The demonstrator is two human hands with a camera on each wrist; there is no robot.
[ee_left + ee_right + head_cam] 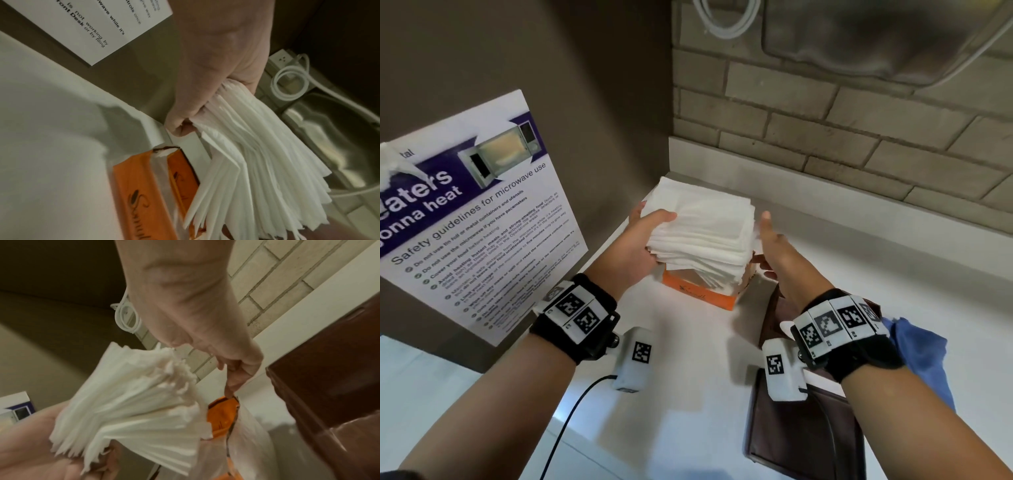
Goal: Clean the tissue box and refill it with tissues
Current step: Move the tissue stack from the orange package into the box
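My left hand point(650, 236) grips a thick stack of white tissues point(705, 229) by its left edge, thumb on top, and holds it just above an orange plastic tissue pack point(702, 294) lying torn open on the white counter. In the left wrist view the tissues point(267, 154) fan out below my left hand point(216, 65), beside the orange pack point(131, 186). My right hand point(774, 246) is at the stack's right side, thumb up. In the right wrist view its fingertips point(230, 391) hold the torn edge of the orange pack point(222, 417). The dark brown tissue box point(329, 369) stands just right of it.
A brown flat panel point(798, 445) lies at the front right of the counter point(688, 394), with a blue cloth point(921, 353) beside it. A microwave safety poster point(476, 212) hangs on the left wall. A brick wall point(825, 120) backs the counter. A coiled white cable point(726, 20) hangs above.
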